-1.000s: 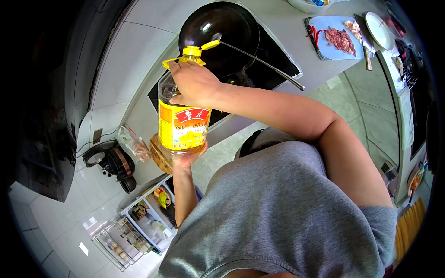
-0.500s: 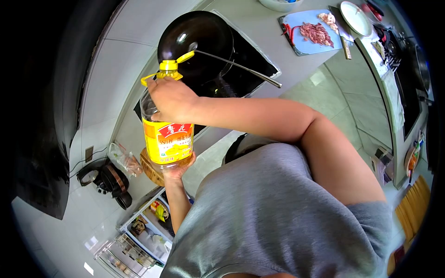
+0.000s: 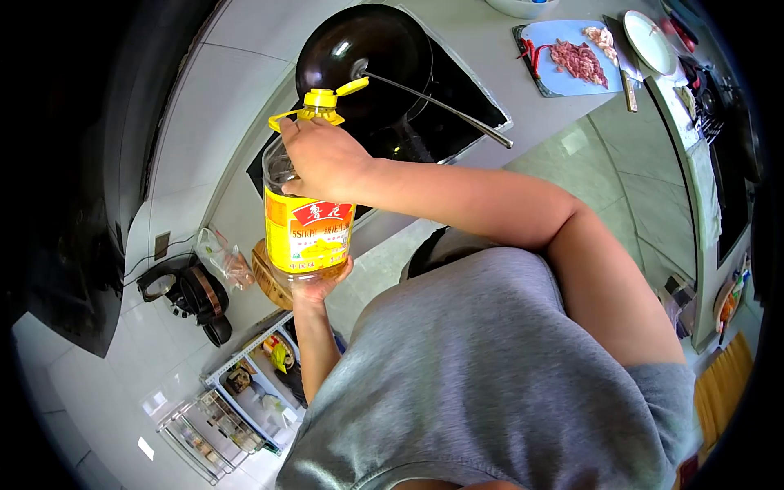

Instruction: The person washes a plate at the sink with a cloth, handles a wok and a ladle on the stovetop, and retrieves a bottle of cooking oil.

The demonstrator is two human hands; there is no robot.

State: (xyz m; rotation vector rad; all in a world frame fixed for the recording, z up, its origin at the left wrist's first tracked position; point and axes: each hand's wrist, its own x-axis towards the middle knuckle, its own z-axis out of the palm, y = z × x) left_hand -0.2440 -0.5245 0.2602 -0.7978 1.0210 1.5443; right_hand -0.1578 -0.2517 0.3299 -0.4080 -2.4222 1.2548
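Observation:
A large clear cooking oil bottle [image 3: 310, 233] with a yellow and red label is held up in front of the cooktop, slightly tilted. Its yellow cap [image 3: 321, 98] is flipped open. My right hand [image 3: 325, 159] wraps round the upper part of the bottle, below its neck. Under the base, my left hand [image 3: 324, 286] supports it, its fingers partly hidden. Behind the bottle's neck is a dark wok [image 3: 363, 49]. A long-handled metal utensil [image 3: 441, 106] rests in it, handle over the front edge; its head is unclear.
The wok stands on a black cooktop [image 3: 465, 77]. To the right, a blue cutting board [image 3: 563, 82] carries sliced meat and red chilies, with a knife [image 3: 629, 90] and white plate [image 3: 651, 41] beside it. A round wooden board [image 3: 269, 278] and kettle [image 3: 200, 294] are left.
The whole view has shifted a little, so the wok and cutting board sit further right and higher. Both hands keep their hold on the bottle, which appears slightly more tilted.

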